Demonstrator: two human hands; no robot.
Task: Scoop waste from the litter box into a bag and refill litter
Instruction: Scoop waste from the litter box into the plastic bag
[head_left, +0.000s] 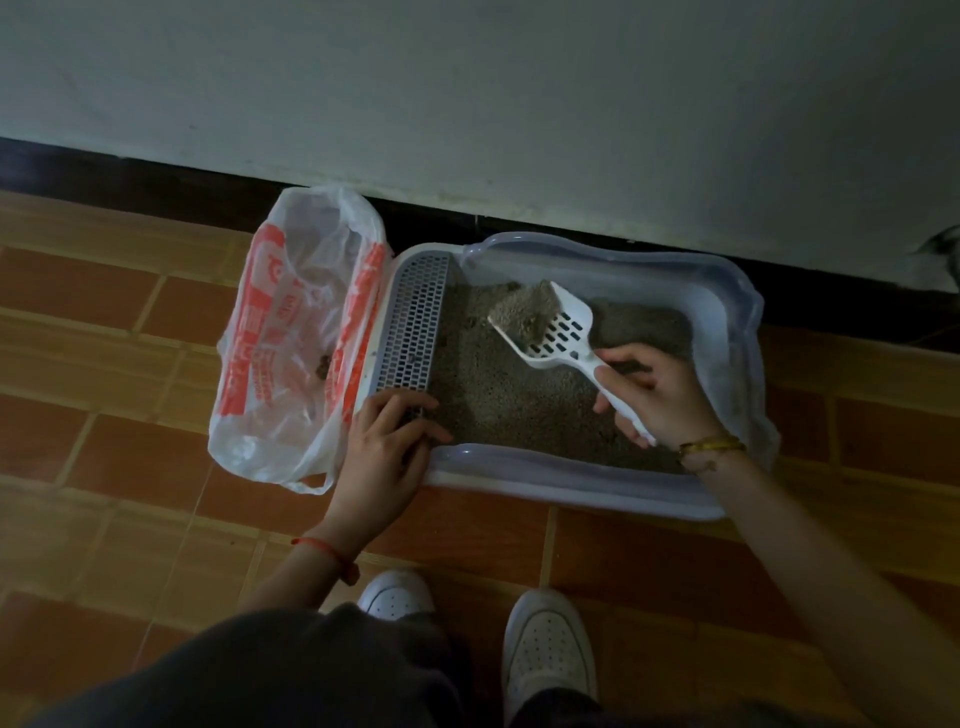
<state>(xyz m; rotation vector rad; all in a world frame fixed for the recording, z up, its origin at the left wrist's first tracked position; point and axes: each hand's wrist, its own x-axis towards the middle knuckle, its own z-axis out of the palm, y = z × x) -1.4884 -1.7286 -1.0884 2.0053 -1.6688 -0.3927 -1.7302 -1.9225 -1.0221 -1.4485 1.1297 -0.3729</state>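
At right of centre, the right hand (670, 395) curls its fingers tightly round the handle of a white slotted scoop (550, 327), raised with a heap of litter over the litter box (571, 488), likely so loose grains sift back. The left hand (389, 447) presses flat on the box's lower-left corner, apparently steadying it. A plastic bag (291, 322) gapes just left (one dark clump (322, 368) inside). Dim light hides what the heap holds.

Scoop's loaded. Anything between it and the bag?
Only the grated ledge lies between scoop and bag; lift over it. The left hand rests on the ledge's near corner, beside the path. Bag mouth is open.
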